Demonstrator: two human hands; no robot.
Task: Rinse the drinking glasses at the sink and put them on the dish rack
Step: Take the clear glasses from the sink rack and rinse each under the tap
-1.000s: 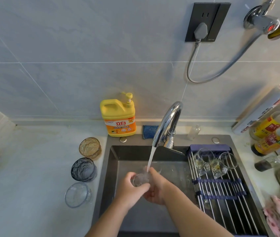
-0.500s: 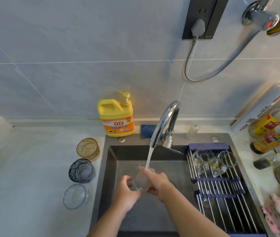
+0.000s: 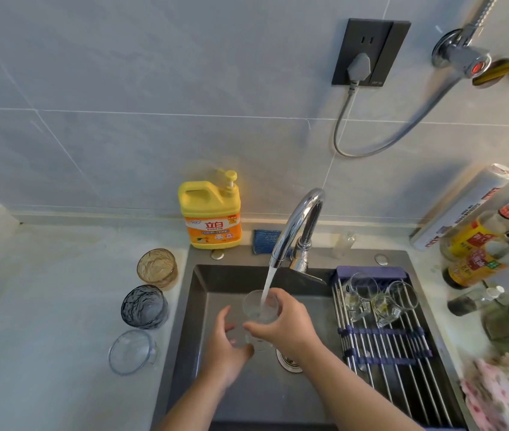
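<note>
My right hand grips a clear drinking glass upright under the stream from the chrome faucet, over the dark sink. My left hand is beside the glass's base with fingers loosely curled; whether it touches the glass is unclear. Three glasses wait on the counter left of the sink: an amber one, a dark blue one and a clear one. Two clear glasses lie on the roll-up dish rack across the sink's right side.
A yellow detergent bottle and a blue sponge sit behind the sink. Sauce bottles and a roll crowd the right counter. A pink cloth lies at the lower right. A drain shows below my right wrist.
The glass has turned upright in my right hand and now catches the water. My left hand has let go of its rim and dropped lower, near the base.
</note>
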